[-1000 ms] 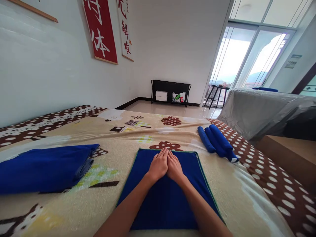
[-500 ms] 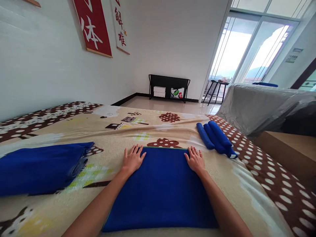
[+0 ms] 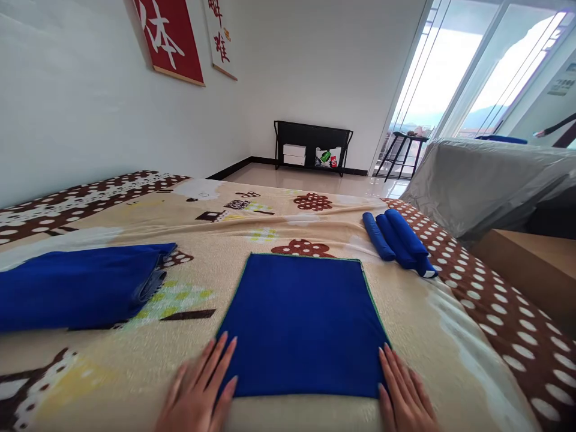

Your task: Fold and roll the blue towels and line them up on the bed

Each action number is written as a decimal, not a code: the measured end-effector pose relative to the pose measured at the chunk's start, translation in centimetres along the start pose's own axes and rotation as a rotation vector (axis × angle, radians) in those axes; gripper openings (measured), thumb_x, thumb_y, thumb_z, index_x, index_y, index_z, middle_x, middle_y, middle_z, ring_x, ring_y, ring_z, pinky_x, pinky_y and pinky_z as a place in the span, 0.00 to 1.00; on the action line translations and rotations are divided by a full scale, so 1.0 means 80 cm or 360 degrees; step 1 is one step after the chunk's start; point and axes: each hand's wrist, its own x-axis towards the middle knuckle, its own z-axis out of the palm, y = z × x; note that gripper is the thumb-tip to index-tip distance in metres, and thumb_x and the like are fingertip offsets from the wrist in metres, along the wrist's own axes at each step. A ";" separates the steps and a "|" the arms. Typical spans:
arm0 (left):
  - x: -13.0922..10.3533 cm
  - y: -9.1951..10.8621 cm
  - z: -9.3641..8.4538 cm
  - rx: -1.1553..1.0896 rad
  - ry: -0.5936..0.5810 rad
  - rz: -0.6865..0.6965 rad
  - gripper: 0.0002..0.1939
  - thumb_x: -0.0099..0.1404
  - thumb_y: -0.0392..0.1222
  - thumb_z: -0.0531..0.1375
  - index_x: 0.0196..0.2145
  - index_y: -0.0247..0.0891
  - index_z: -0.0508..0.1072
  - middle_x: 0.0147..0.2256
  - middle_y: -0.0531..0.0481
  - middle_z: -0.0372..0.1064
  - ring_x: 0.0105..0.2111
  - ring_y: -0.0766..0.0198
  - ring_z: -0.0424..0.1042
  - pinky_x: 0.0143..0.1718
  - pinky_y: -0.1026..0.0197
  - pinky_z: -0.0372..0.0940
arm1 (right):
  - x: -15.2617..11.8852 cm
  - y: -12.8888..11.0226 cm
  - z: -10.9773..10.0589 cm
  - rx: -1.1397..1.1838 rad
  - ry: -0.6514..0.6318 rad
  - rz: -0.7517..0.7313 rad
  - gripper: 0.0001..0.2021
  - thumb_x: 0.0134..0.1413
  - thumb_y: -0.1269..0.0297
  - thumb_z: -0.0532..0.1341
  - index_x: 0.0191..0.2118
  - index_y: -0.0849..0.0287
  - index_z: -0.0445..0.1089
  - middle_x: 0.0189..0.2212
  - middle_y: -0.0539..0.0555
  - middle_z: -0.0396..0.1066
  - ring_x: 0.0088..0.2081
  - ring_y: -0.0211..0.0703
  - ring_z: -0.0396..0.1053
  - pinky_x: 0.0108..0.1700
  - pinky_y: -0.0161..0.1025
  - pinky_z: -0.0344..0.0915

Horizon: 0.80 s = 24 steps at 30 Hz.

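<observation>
A blue cloth (image 3: 301, 324) with green edge stitching lies spread flat on a patterned blanket (image 3: 135, 372). My left hand (image 3: 198, 387) rests with fingers stretched at its near left corner, fingertips on the edge. At the near right corner, my right hand (image 3: 405, 390) lies with its fingers out, touching the cloth's edge. Neither hand grips anything. To the left is a stack of folded blue cloths (image 3: 81, 288). Several rolled blue cloths (image 3: 400, 240) lie side by side at the far right of the blanket.
A cardboard box (image 3: 531, 264) stands beyond the right edge of the bed. Behind it is furniture under a plastic cover (image 3: 490, 174). A black rack (image 3: 312, 144) is against the far wall, with a black stool (image 3: 402, 153) near the glass door. Part of a person's arm (image 3: 558, 127) shows at far right.
Both hands have slid from the far corners of the cloth back to its near corners. The far edge is now uncovered. The view has tilted down slightly, and a person's arm has appeared at far right.
</observation>
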 end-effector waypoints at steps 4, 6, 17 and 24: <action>-0.015 -0.006 -0.013 0.0046 0.0084 -0.0137 0.32 0.69 0.42 0.50 0.69 0.47 0.49 0.63 0.49 0.62 0.60 0.53 0.65 0.67 0.45 0.37 | 0.000 0.000 -0.009 -0.0108 0.0082 -0.0019 0.36 0.59 0.64 0.51 0.71 0.68 0.44 0.58 0.65 0.67 0.50 0.54 0.74 0.65 0.53 0.46; 0.014 0.022 -0.019 -0.0015 0.0167 -0.0051 0.34 0.68 0.38 0.50 0.70 0.44 0.47 0.63 0.48 0.62 0.60 0.57 0.65 0.67 0.48 0.38 | 0.037 -0.034 -0.017 -0.0013 0.0100 -0.0030 0.34 0.59 0.68 0.51 0.70 0.67 0.48 0.61 0.63 0.63 0.56 0.54 0.70 0.65 0.53 0.47; 0.090 0.097 0.006 -0.0227 -0.0072 0.0329 0.31 0.72 0.49 0.50 0.69 0.45 0.47 0.66 0.51 0.56 0.64 0.61 0.59 0.62 0.52 0.55 | 0.103 -0.102 0.000 0.0296 -0.0113 -0.0151 0.24 0.67 0.59 0.52 0.65 0.62 0.60 0.63 0.53 0.62 0.62 0.45 0.64 0.59 0.44 0.64; 0.008 -0.029 -0.016 -0.0204 -0.0015 0.0709 0.32 0.68 0.47 0.57 0.66 0.37 0.58 0.63 0.46 0.62 0.64 0.61 0.60 0.68 0.57 0.43 | 0.018 0.038 -0.030 0.0225 -0.0018 -0.0463 0.30 0.66 0.64 0.51 0.71 0.63 0.46 0.55 0.54 0.71 0.53 0.41 0.73 0.53 0.36 0.68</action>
